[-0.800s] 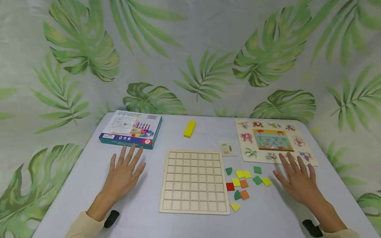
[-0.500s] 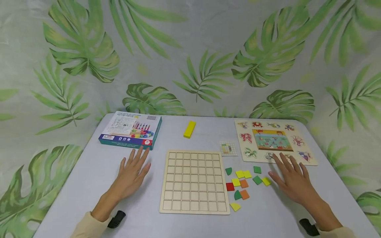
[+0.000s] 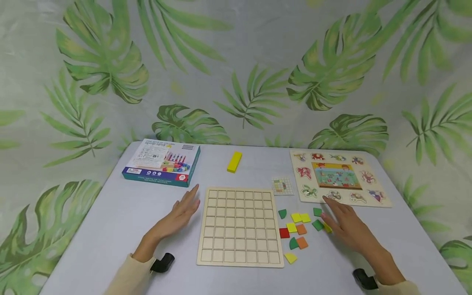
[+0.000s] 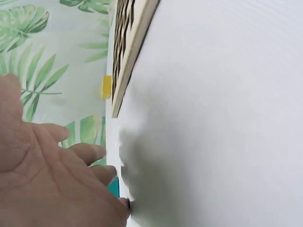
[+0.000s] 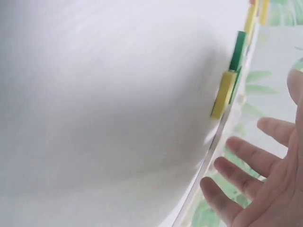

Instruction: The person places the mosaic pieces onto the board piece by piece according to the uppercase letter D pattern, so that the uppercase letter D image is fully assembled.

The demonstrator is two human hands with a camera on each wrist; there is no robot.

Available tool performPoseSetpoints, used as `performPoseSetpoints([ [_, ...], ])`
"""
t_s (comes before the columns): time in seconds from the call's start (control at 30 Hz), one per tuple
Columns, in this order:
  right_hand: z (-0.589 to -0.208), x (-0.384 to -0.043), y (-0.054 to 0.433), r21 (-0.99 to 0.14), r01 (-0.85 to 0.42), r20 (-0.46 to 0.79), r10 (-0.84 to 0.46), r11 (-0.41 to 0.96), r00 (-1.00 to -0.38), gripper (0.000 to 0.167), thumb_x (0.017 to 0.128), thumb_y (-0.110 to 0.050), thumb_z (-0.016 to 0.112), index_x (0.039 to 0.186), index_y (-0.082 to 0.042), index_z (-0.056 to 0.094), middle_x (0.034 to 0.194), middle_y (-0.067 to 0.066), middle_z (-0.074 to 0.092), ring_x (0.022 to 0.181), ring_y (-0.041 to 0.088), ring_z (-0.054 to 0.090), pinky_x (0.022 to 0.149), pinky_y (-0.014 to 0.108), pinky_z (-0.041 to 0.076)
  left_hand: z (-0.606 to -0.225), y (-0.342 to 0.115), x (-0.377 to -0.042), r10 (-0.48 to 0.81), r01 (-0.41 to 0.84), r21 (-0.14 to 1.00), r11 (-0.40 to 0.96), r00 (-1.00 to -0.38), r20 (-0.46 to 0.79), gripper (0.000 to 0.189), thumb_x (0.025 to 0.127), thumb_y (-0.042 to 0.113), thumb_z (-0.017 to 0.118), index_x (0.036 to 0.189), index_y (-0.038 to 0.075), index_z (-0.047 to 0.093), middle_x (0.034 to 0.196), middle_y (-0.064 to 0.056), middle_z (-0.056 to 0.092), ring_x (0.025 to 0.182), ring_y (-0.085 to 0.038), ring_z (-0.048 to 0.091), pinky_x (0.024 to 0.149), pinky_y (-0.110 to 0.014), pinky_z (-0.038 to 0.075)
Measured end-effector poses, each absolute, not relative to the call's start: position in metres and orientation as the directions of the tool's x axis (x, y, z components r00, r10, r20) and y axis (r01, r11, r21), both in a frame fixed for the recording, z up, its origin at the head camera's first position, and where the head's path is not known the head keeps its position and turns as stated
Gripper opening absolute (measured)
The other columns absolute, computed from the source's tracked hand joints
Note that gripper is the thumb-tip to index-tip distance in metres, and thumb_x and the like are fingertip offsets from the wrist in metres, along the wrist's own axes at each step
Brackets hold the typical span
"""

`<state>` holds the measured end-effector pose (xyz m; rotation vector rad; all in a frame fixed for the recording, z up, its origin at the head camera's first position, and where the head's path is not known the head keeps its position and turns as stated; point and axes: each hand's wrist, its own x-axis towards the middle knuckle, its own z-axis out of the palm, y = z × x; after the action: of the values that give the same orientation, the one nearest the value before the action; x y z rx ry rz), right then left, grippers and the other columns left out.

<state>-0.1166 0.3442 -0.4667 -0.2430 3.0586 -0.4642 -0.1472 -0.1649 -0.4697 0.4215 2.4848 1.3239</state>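
Observation:
My left hand [image 3: 178, 215] hovers beside the left edge of a wooden grid board [image 3: 240, 228], palm turned inward, fingers extended and holding nothing. In the left wrist view its fingers [image 4: 90, 153] are spread, with the board's edge beyond. My right hand [image 3: 348, 227] hangs over the right side of the loose tiles, fingers fairly straight, partly covering a yellow tile [image 3: 327, 228]. Next to it lie a green square tile [image 3: 318, 225] and another green tile [image 3: 317, 212]. More tiles, including a red square [image 3: 284, 233] and an orange square [image 3: 302, 242], lie along the board's right edge.
A small pattern card [image 3: 282, 186] lies behind the tiles. At the back stand a yellow block [image 3: 234, 162], a boxed bead set [image 3: 161, 162] on the left and a wooden sea-animal puzzle [image 3: 339, 196] on the right. A leaf-print cloth [image 3: 254, 102] hangs behind the white table.
Both hands have moved inward, the left toward the board and the right toward the tiles, turning from palm-down to more edge-on. The tiles and board stay put.

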Motion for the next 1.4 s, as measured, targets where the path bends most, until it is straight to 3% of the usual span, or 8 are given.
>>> performPoseSetpoints([
  [0.23,-0.458,-0.124,0.338,-0.462,-0.191,-0.02,-0.226,0.866,-0.974,0.059,0.101,-0.037,0.059,0.148,-0.003,0.046,0.147,0.03,0.047,0.136,0.054,0.038,0.106,0.073,0.032,-0.473,-0.163,-0.153,0.435,0.092,0.823,0.561,-0.878,-0.198,0.075,0.105,0.045,0.044,0.163,0.014,0.007,0.169,-0.013,0.006,0.155,-0.037,-0.011,0.118,-0.061,-0.018],
  [0.37,-0.451,-0.128,0.337,-0.539,-0.164,-0.053,-0.228,0.826,-0.972,0.055,0.099,-0.034,0.063,0.144,-0.003,0.051,0.143,0.029,0.052,0.127,0.051,0.05,0.099,0.067,0.043,-0.475,-0.167,-0.153,0.465,0.161,0.785,0.599,-0.867,-0.177,0.083,0.1,0.042,0.058,0.162,0.009,0.013,0.168,-0.018,0.008,0.155,-0.04,-0.009,0.119,-0.063,-0.015],
  [0.47,-0.449,-0.133,0.339,-0.584,-0.123,-0.104,-0.224,0.802,-0.969,0.054,0.098,-0.035,0.064,0.142,-0.003,0.054,0.14,0.027,0.055,0.119,0.045,0.057,0.093,0.059,0.05,-0.477,-0.171,-0.153,0.477,0.211,0.753,0.623,-0.866,-0.151,0.09,0.094,0.041,0.068,0.161,0.008,0.017,0.168,-0.018,0.01,0.155,-0.041,-0.005,0.119,-0.063,-0.01],
  [0.73,-0.448,-0.144,0.342,-0.639,-0.034,-0.22,-0.224,0.769,-0.949,0.045,0.095,-0.024,0.069,0.135,-0.005,0.061,0.136,0.022,0.06,0.115,0.037,0.057,0.094,0.054,0.049,-0.479,-0.179,-0.155,0.534,0.3,0.725,0.62,-0.838,-0.11,0.115,0.07,0.041,0.089,0.159,0.008,0.026,0.167,-0.02,0.014,0.154,-0.043,0.001,0.12,-0.065,-0.001],
  [0.97,-0.452,-0.146,0.342,-0.664,0.01,-0.246,-0.205,0.748,-0.947,0.043,0.091,-0.02,0.073,0.131,-0.007,0.066,0.134,0.017,0.062,0.111,0.029,0.056,0.089,0.04,0.046,-0.475,-0.177,-0.155,0.555,0.306,0.715,0.629,-0.821,-0.137,0.123,0.061,0.037,0.094,0.159,0.007,0.027,0.168,-0.019,0.009,0.155,-0.043,-0.002,0.121,-0.064,-0.003],
  [1.4,-0.456,-0.15,0.34,-0.654,-0.019,-0.23,-0.222,0.757,-0.947,0.038,0.087,-0.012,0.075,0.125,-0.009,0.07,0.13,0.017,0.062,0.11,0.03,0.053,0.093,0.048,0.044,-0.483,-0.177,-0.156,0.554,0.331,0.67,0.664,-0.82,-0.144,0.128,0.058,0.044,0.095,0.16,0.011,0.025,0.168,-0.018,0.008,0.155,-0.042,-0.004,0.119,-0.065,-0.002],
])
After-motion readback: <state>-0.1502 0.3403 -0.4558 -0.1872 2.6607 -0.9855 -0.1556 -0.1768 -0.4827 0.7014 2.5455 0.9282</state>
